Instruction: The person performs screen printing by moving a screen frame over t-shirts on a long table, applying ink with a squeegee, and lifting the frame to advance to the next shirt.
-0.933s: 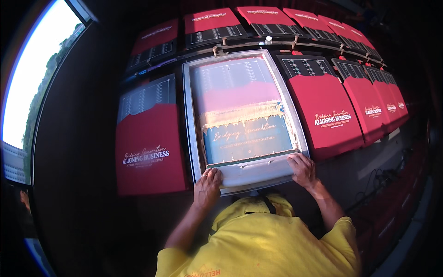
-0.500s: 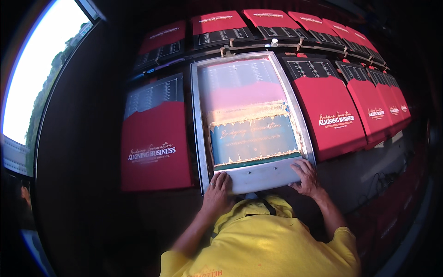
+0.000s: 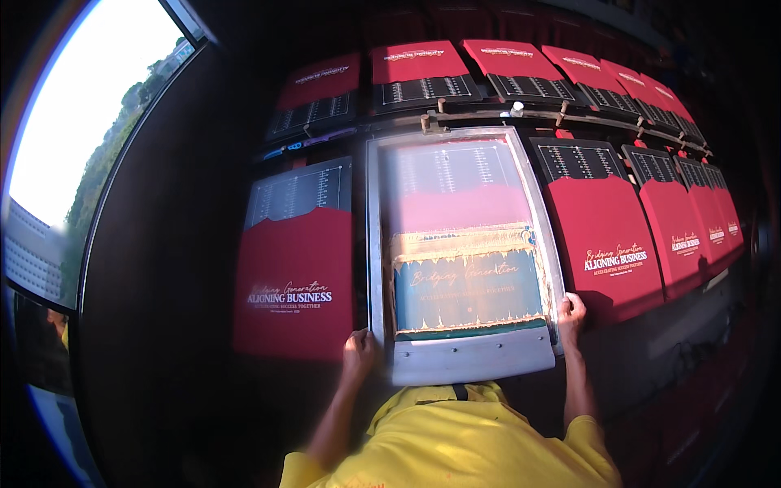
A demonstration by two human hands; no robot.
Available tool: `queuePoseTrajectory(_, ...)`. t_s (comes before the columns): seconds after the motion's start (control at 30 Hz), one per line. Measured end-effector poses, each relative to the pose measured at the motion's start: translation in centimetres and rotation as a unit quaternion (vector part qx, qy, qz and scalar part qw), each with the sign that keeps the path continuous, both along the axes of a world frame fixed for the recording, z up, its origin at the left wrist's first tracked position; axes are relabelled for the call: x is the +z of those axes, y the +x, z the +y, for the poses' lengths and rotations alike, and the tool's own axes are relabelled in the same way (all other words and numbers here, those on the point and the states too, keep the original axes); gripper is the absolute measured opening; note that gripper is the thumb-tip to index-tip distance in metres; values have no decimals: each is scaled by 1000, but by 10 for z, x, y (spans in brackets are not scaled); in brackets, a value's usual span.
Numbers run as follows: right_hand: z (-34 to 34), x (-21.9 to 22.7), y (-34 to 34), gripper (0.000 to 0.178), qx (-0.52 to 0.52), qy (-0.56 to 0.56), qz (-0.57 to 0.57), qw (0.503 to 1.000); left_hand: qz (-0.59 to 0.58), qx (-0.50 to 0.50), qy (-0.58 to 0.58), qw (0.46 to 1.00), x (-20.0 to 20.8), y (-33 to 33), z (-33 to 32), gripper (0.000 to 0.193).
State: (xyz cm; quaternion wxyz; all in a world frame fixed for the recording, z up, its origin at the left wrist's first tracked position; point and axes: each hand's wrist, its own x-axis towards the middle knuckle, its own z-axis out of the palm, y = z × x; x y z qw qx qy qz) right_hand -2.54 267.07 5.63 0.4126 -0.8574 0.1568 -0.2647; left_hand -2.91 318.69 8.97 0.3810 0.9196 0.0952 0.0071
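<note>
A grey metal-framed printing screen lies flat over a red sheet in the middle of the dark table. Through its mesh show a red field and a teal patch with a pale ink band across it. My left hand grips the frame's near left corner. My right hand holds the frame's near right edge. To the left lies a red and dark printed folder sheet with white lettering; to the right lies another red printed sheet.
Several more red and black printed sheets run along the back row and off to the right. A bar with wooden pegs crosses behind the screen. A bright window fills the upper left. My yellow shirt fills the lower middle.
The screen frame has shifted right along the table, from beside the left sheet toward the right one. Both hands moved outward from the near rail to the frame's near corners.
</note>
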Motion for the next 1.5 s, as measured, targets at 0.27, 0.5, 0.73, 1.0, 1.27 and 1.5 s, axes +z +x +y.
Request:
queuePoseTrajectory(0.27,-18,-27,14,19,-58,-85,17,995,52,7,-39,998,14,8,5,31)
queuePoseTrajectory(0.5,4,14,-6,27,-37,64,68,995,17,-2,-143,990,33,-4,30,31)
queuePoseTrajectory(0.73,136,60,-24,29,-26,183,101,978,-41,47,-183,981,59,-16,137,34)
queuePoseTrajectory(1.0,328,38,-31,25,7,119,65,991,-21,123,-155,980,48,-37,321,36)
queuePoseTrajectory(1.27,435,55,5,20,-34,82,100,991,-22,137,-142,980,26,-22,414,37)
queuePoseTrajectory(1.5,441,22,33,16,32,35,-17,999,-26,119,-115,986,21,10,437,39)
